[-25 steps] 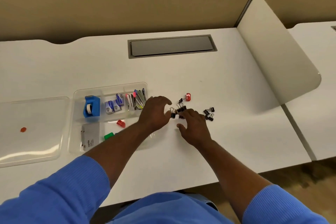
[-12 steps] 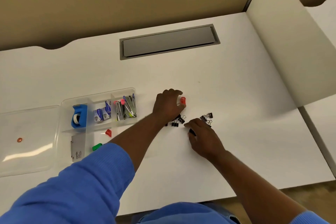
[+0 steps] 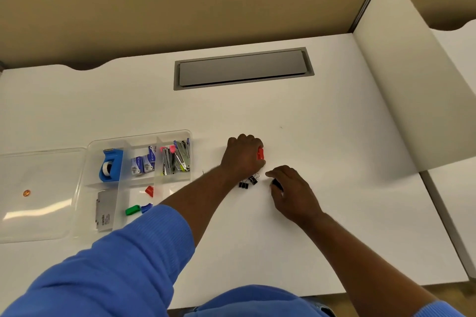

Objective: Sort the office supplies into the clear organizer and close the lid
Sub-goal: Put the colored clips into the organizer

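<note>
The clear organizer lies at the left of the white desk with its lid open flat to the left. Its compartments hold a blue tape dispenser, staple boxes, small staplers, a grey box and red, green and blue clips. My left hand is closed around a red binder clip. A few black binder clips lie just below it. My right hand is curled over black binder clips at its fingertips.
A grey cable hatch is set into the desk's far middle. A curved beige divider rises along the right side. A small orange dot sits on the lid. The desk's front edge runs close to my body.
My left hand moved right and closed on the red binder clip. My right hand gathered the black clips that lay to its right; fewer loose clips lie on the desk.
</note>
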A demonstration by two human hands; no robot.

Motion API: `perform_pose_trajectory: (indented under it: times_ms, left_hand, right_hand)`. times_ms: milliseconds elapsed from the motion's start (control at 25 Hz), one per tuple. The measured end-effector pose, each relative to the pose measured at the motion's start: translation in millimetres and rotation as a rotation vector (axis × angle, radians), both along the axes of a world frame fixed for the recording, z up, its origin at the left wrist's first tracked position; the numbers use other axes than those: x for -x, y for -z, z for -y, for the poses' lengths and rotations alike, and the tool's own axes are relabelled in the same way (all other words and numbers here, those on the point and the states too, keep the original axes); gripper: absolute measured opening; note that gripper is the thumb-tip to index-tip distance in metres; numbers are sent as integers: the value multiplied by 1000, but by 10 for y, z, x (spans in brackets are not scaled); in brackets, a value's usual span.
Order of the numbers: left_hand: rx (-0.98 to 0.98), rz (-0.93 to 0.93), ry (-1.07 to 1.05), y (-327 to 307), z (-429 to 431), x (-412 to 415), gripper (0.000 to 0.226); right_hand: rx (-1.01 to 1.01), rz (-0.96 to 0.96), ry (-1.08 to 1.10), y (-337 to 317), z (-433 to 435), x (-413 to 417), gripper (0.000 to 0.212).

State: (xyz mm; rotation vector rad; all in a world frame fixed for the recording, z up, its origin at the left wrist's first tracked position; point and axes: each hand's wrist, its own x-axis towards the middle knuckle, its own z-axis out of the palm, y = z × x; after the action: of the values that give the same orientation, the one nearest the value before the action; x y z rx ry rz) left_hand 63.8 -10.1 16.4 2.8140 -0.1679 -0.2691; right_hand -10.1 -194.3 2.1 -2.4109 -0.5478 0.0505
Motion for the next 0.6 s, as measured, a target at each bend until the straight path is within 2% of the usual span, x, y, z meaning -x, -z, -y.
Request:
perform_pose_trajectory:
  times_ms: [320,600]
  left_hand:
    - [239,186,35,-224,-287,409,40]
    - [244,259,28,-423,-933,914,43]
  right_hand:
    - [-39,16,114,-239,-296,19,32]
    - [-134,97,163,-488,-974,215,29]
